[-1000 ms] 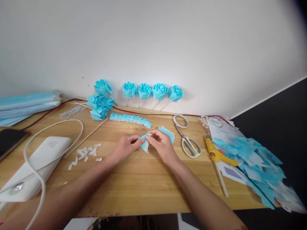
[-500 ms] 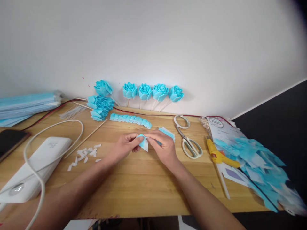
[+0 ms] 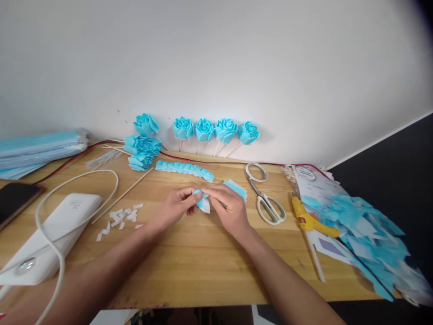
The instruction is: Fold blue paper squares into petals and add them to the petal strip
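Between my hands is a small blue-and-white piece of crepe paper (image 3: pixel 204 204), partly folded. My left hand (image 3: pixel 178 206) is closed, pinching its left side between thumb and fingers. The fingers of my right hand (image 3: pixel 228 205) are closed on its upper right edge; their tips partly hide the paper. Just behind the right hand lies a small stack of blue and white paper pieces (image 3: pixel 236 188). Beyond both hands a row of folded blue paper petals (image 3: pixel 184 169) stretches across the table.
Blue paper flowers (image 3: pixel 204 129) on sticks lean on the wall; more flowers (image 3: pixel 142 149) lie left. Scissors (image 3: pixel 271 210), a tape roll (image 3: pixel 256 172), a yellow glue gun (image 3: pixel 306 220) and paper scraps (image 3: pixel 368 230) are right. Left are white snippets (image 3: pixel 118 218), a power bank (image 3: pixel 64 230) and a phone (image 3: pixel 16 201).
My right fingertips have shifted slightly left along the top of the paper piece. The left hand keeps its pinch, and the things on the table stay where they were.
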The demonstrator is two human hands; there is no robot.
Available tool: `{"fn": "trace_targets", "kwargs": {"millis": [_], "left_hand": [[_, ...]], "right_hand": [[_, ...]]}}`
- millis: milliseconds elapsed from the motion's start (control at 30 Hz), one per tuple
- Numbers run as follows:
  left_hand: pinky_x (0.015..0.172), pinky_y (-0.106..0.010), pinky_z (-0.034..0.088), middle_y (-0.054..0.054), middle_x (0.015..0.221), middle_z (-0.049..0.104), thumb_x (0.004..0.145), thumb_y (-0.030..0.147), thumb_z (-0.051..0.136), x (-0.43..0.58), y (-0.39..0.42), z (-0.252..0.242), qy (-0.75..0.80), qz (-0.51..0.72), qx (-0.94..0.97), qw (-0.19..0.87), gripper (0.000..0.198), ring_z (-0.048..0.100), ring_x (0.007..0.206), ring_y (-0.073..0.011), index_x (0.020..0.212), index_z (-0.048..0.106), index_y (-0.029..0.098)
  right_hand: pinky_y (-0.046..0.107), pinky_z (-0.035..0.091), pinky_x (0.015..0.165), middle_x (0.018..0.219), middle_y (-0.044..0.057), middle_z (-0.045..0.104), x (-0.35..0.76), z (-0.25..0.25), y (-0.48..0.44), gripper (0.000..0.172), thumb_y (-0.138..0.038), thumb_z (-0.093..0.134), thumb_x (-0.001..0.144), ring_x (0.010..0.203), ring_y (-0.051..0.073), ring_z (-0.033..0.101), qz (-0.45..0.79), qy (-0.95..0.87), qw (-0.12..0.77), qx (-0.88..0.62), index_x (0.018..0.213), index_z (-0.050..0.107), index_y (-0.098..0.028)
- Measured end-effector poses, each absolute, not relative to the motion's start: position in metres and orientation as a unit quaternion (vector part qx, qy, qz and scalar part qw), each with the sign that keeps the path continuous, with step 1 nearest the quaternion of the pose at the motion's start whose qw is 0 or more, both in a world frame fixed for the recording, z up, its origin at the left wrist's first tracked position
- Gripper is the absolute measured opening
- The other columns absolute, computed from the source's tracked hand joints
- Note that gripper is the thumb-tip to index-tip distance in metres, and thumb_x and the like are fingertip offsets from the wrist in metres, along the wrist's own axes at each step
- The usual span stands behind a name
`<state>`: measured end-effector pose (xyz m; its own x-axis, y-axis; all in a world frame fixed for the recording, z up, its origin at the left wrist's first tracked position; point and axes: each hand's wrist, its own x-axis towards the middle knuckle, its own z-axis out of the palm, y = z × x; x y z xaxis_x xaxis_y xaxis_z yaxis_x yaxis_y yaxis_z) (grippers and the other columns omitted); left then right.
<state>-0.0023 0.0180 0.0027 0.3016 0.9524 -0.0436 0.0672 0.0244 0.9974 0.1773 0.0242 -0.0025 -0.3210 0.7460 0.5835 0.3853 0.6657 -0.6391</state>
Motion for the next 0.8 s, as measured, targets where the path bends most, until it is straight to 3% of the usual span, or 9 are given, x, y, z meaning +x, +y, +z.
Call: {"fn": "trace_targets", "kwargs": {"millis": [233, 333, 467, 600, 800], "left_hand": [[0.054, -0.022, 0.037, 0.003, 0.052, 0.051, 0.08, 0.044, 0.058, -0.0028, 0.02, -0.0019, 0.455, 0.442, 0.537, 0.556, 0.035, 0.045, 0.051, -0.0092, 0.058, 0.053, 0.016], [0.054, -0.022, 0.036, 0.003, 0.052, 0.051, 0.081, 0.042, 0.058, -0.0032, 0.0209, -0.0048, 0.44, 0.46, 0.522, 0.568, 0.035, 0.044, 0.051, -0.0087, 0.059, 0.053, 0.016], [0.054, -0.022, 0.035, 0.003, 0.053, 0.051, 0.08, 0.044, 0.058, -0.0028, 0.0195, -0.0024, 0.442, 0.442, 0.525, 0.577, 0.035, 0.044, 0.052, -0.0091, 0.059, 0.054, 0.016], [0.055, -0.023, 0.037, 0.002, 0.054, 0.051, 0.079, 0.049, 0.057, -0.0028, 0.0189, 0.0009, 0.463, 0.405, 0.558, 0.557, 0.038, 0.046, 0.053, -0.0104, 0.059, 0.053, 0.017], [0.052, -0.022, 0.034, 0.003, 0.054, 0.047, 0.08, 0.05, 0.053, -0.0023, 0.0202, -0.0038, 0.459, 0.367, 0.625, 0.514, 0.039, 0.044, 0.054, -0.0103, 0.06, 0.051, 0.017]], "right_hand": [[0.039, 0.046, 0.097, 0.117, 0.003, 0.068, 0.1762, -0.0005, 0.0252, 0.045, -0.008, 0.042, 0.09, 0.109, 0.019, 0.061, 0.204, -0.777, 0.467, -0.37, 0.122, 0.063, -0.032], [0.039, 0.046, 0.098, 0.119, 0.004, 0.066, 0.1762, -0.0005, 0.024, 0.041, -0.011, 0.043, 0.09, 0.111, 0.019, 0.059, 0.236, -0.763, 0.465, -0.382, 0.121, 0.063, -0.03], [0.037, 0.048, 0.096, 0.12, 0.005, 0.066, 0.1772, 0.0013, 0.023, 0.032, -0.025, 0.049, 0.093, 0.109, 0.02, 0.061, 0.373, -0.683, 0.462, -0.425, 0.123, 0.06, -0.027], [0.034, 0.049, 0.091, 0.108, 0.004, 0.07, 0.177, 0.003, 0.0249, 0.027, -0.039, 0.057, 0.089, 0.102, 0.02, 0.064, 0.483, -0.628, 0.448, -0.414, 0.11, 0.066, -0.024], [0.027, 0.047, 0.07, 0.078, 0.0, 0.063, 0.1754, -0.0016, 0.0265, 0.021, -0.041, 0.066, 0.081, 0.073, 0.015, 0.057, 0.48, -0.63, 0.423, -0.441, 0.088, 0.066, -0.021]]}}
